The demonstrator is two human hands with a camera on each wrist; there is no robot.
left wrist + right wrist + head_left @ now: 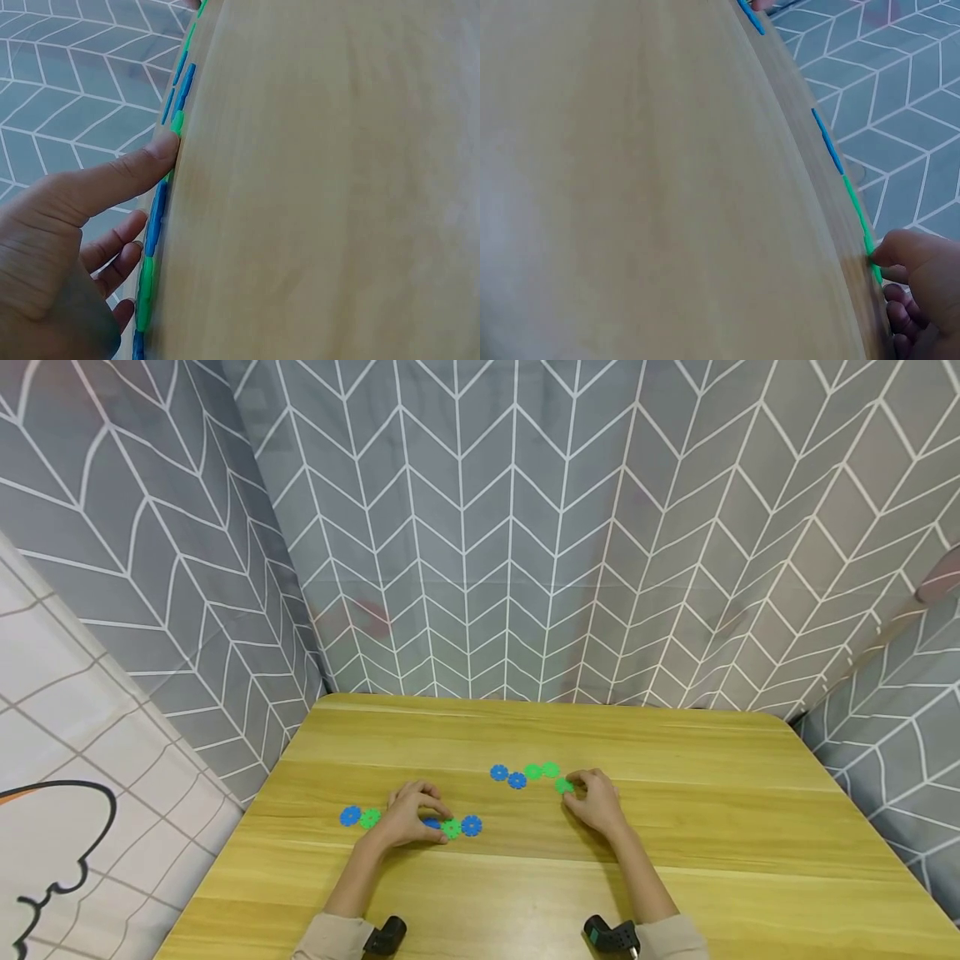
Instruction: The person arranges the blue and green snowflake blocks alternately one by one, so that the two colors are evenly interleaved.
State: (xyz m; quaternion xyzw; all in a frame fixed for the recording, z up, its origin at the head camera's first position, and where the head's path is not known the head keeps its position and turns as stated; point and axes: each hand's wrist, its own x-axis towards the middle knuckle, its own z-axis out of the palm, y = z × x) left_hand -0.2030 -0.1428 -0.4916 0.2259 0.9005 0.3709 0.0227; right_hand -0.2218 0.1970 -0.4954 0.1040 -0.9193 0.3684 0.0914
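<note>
Flat notched plastic discs in blue and green lie on the wooden table. My left hand (407, 817) bends over the nearer row, thumb and forefinger pinching a green disc (452, 829). To its right is a blue disc (471, 825); another blue disc (431, 823) shows partly under the fingers. Farther left lie a blue disc (350, 816) and a green disc (370, 818). Right of the middle, my right hand (597, 803) pinches a green disc (564, 786) at the end of the farther row. The left wrist view shows the left thumb (161, 146) against its disc's edge.
The farther row holds two blue discs (517, 781) and two more green discs (533, 772). A grey patterned curtain (510, 527) hangs behind the table (712, 793) and along its sides. Black wrist cameras (386, 935) sit by both sleeves.
</note>
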